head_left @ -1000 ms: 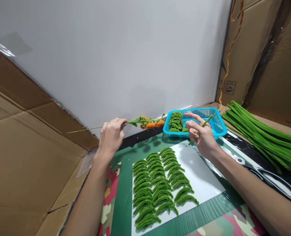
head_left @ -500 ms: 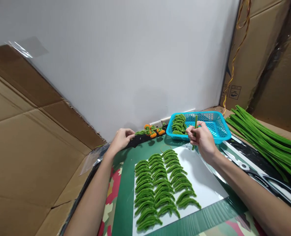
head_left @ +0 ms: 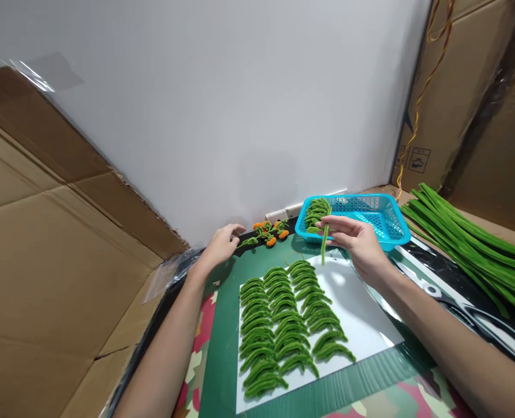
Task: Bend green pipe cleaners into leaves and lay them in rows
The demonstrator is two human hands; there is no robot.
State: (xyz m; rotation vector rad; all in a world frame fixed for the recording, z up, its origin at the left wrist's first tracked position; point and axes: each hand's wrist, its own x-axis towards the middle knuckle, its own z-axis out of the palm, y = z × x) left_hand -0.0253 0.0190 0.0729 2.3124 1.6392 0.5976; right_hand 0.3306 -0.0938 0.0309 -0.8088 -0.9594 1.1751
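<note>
My right hand (head_left: 357, 244) pinches a short green pipe cleaner (head_left: 324, 247) that hangs down in front of the blue basket. Its upper end is partly hidden by my fingers. At the back edge of the mat, my left hand (head_left: 222, 247) is beside an orange pipe-cleaner flower sprig (head_left: 270, 229) with green leaves. Its thumb and fingers are apart, and the sprig lies against the mat and the dark strip. Curved green pipe-cleaner leaves (head_left: 290, 322) are laid in three columns on a white sheet (head_left: 364, 325) between my forearms.
A blue perforated basket (head_left: 396, 232) holds more curled green pieces (head_left: 317, 212) at its left end. Long green pipe cleaners (head_left: 470, 249) lie in a bundle at right, near large scissors (head_left: 466, 313). Cardboard walls (head_left: 43, 278) and a white wall (head_left: 240, 116) enclose the green mat (head_left: 220, 331).
My left hand has let go of the flower sprig, which now lies lower. My right hand has shifted left and turned, and the pipe cleaner in it now hangs down from the fingertips.
</note>
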